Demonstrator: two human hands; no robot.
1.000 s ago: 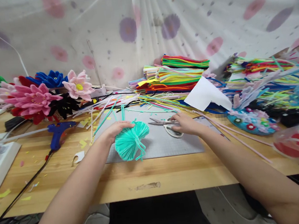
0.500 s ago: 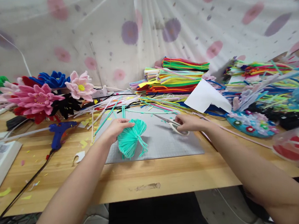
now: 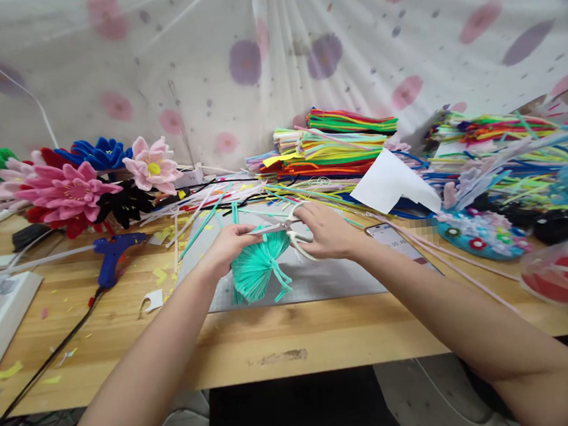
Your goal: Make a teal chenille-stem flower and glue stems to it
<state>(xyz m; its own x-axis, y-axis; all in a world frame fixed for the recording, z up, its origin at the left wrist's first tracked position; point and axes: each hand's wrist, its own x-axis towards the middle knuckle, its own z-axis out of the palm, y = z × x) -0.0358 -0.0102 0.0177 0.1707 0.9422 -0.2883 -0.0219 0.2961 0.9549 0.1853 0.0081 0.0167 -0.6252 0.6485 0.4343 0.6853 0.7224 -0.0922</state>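
Observation:
My left hand (image 3: 230,246) pinches the upper left edge of a turquoise fan-shaped bundle of pipe cleaners (image 3: 257,272), whose tied strands dangle at its right. In my right hand (image 3: 326,230) is a pair of scissors (image 3: 288,227) with pale handles, fingers through the loops. The blades are parted and point left, lying at the top edge of the bundle beside my left fingertips. Below both hands lies a grey cutting mat (image 3: 341,284) with turquoise scraps on it.
A blue glue gun (image 3: 112,256) and pipe-cleaner flowers (image 3: 73,186) are at the left. Stacked coloured pipe cleaners (image 3: 338,144) and a white paper piece (image 3: 394,182) stand behind. On the right are a phone (image 3: 398,245), a decorated blue piece (image 3: 481,231) and a plastic tub (image 3: 566,279).
My right hand has brought the scissors left and up to the bundle's top edge, and their blades have spread. The bundle has shifted slightly right. The phone has come into view behind my right forearm.

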